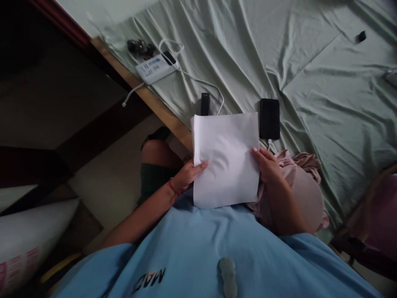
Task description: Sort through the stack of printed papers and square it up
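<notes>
I hold a blank white sheet of paper (pixel 226 159) upright over my lap, at the edge of a bed. My left hand (pixel 187 176) grips the sheet's left edge, thumb on the front. My right hand (pixel 268 165) grips its right edge the same way. A red band sits on my left wrist. The paper's lower edge rests against my blue shirt (pixel 217 252).
A pale green wrinkled bedsheet (pixel 310 82) covers the bed, with a wooden bed rim (pixel 155 103) at its left. On it lie a black phone (pixel 269 118) on a cable, a small black device (pixel 205 104), a white power strip (pixel 155 68), and pink cloth (pixel 304 182) by my right arm.
</notes>
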Motion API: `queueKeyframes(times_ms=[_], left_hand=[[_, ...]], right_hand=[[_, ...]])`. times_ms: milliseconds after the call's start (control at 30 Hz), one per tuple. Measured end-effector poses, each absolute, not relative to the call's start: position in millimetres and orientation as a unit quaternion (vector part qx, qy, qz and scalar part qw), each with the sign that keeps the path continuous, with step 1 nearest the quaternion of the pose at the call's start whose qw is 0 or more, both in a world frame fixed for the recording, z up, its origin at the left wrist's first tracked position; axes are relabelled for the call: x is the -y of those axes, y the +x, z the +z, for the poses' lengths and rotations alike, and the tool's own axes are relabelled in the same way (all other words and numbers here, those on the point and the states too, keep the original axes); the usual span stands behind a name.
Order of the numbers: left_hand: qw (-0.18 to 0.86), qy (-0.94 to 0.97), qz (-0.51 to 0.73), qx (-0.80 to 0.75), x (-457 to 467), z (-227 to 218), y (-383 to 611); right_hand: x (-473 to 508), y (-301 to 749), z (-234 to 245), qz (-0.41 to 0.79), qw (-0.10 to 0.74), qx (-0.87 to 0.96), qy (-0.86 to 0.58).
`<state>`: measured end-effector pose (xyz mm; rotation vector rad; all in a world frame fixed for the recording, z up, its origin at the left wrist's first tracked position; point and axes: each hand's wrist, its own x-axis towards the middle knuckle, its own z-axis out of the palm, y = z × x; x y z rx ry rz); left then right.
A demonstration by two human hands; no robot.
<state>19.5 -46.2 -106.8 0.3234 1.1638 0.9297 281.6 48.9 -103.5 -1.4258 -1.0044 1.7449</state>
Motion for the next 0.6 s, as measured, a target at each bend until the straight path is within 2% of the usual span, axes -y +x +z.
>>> queueKeyframes(times_ms=[167, 267, 367, 600], left_hand=[[0.651, 0.261, 0.460, -0.544, 21.8, -109.3, 16.7], [0.536, 0.290, 0.568, -0.554, -2.1, -104.2, 16.3], [0.470, 0.292, 0.603, -0.575, -23.1, -98.6, 19.3], [0.578, 0.082, 0.599, -0.547, -42.8, -99.3, 34.7]], right_hand=[[-49.5, 285.4, -95.7, 0.582, 0.360, 0.499, -0.532], [-49.2, 289.7, -94.6, 0.558, 0.363, 0.534, -0.521], [-49.0, 293.2, -97.0, 0.541, 0.353, 0.564, -0.514], [-55.0, 291.8, -95.4, 0.520, 0.360, 0.548, -0.548]])
